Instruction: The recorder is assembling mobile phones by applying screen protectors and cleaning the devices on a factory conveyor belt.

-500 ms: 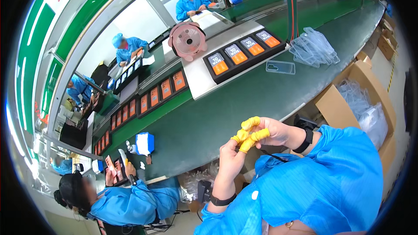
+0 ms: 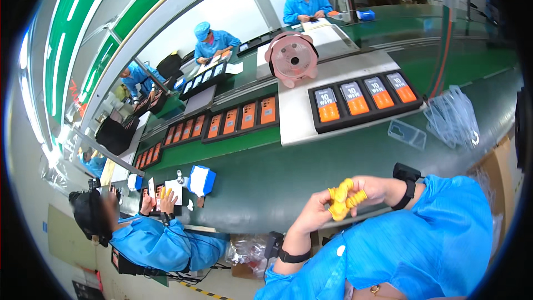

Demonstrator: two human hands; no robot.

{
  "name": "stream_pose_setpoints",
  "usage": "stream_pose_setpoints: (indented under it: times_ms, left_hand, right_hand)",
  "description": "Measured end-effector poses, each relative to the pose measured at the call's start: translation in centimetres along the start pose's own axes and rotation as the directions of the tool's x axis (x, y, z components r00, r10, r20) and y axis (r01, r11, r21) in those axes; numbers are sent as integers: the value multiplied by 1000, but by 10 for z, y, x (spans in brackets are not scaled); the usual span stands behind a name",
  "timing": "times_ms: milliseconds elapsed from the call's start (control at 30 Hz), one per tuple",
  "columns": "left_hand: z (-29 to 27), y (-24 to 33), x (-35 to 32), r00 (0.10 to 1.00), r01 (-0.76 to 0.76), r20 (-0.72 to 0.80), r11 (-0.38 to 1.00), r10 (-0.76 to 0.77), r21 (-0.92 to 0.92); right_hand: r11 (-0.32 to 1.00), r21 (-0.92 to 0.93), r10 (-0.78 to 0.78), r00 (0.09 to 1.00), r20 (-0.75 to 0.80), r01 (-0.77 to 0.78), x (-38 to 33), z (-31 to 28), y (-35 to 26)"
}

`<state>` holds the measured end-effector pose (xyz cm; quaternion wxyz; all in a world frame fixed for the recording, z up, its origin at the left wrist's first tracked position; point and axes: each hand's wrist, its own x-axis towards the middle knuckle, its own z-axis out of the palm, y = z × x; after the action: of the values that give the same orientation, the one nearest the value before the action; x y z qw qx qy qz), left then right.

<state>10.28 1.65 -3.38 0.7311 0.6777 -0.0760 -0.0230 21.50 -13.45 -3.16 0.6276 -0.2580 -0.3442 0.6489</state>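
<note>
Head view: both hands, left (image 2: 312,214) and right (image 2: 373,188), pinched yellow finger cots (image 2: 343,199) together above the table edge (image 2: 261,225); four phones sat in the tray (image 2: 367,100).

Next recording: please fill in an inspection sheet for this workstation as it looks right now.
Surface: dark green conveyor belt with a white raised platform.
Job's things: yellow rubber finger cots on the fingers, both hands together.
Clutter: clear plastic phone case; heap of clear plastic bags; black tray of four orange-and-grey phones; pink desk fan.
Hands: left hand and right hand touching at the fingertips, black wrist straps on both.
Cables: nothing seen.
Surroundings: co-workers in blue coats along the line; cardboard box at right.
</note>
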Motion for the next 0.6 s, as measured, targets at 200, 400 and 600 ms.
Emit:
stream_pose_setpoints:
  times_ms: [200,400,600]
  left_hand:
    - [-10,-8,98,986,9,161,991,-31,136]
    - [-103,-49,202,818,520,-513,716,-260,465]
    - [-296,-143,190,832,532,-483,-144,273,834]
  right_hand:
    - [984,166,-7,911,412,-67,-16,-79,-45]
    - [964,-261,-96,842,-530,-54,-20,-167,-21]
    - [143,-864,-609,645,-462,-483,-76,-232,27]
